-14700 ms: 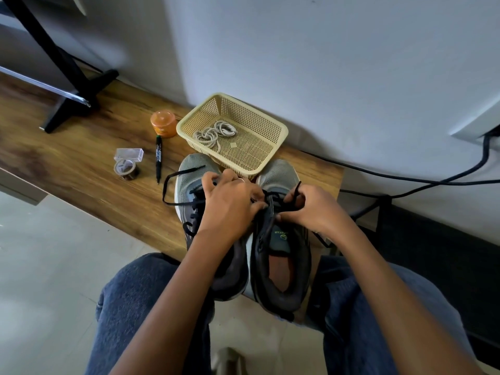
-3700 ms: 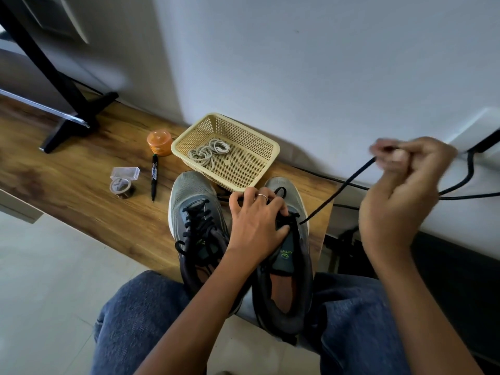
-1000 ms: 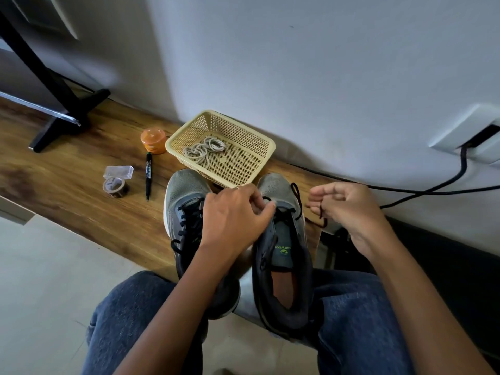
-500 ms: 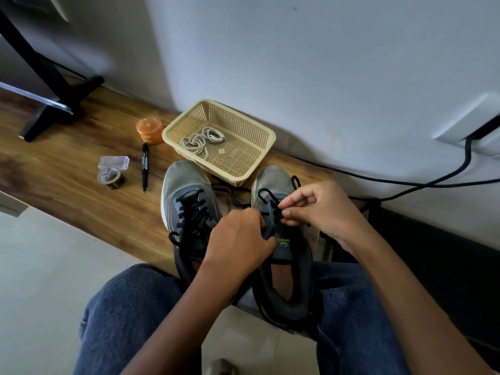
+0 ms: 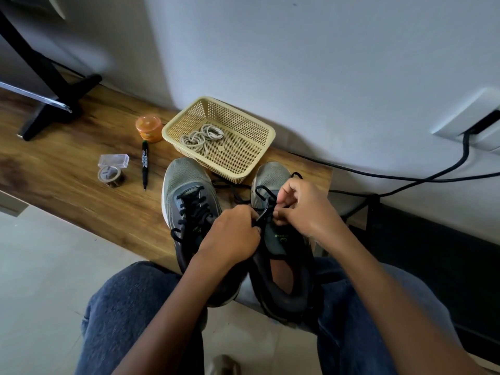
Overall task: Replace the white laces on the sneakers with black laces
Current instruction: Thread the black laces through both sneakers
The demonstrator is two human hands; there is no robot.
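Threading the black lace (image 5: 263,209) through the right sneaker (image 5: 281,239) is your step now, judging by its half-laced eyelets. Your left hand (image 5: 230,236) curls round the shoe's inner edge and the lace there, and your right hand (image 5: 303,207) pinches the lace tip. Keep the shoe steady, feed the tip straight into the next eyelet, and pull both ends even. A green logo shows on the tongue, with its lettering too small to read. The left sneaker (image 5: 189,201) beside it already wears black. Farther off, the marker (image 5: 145,165) carries print you cannot read, and the white laces (image 5: 201,136) lie coiled in the basket (image 5: 259,131).
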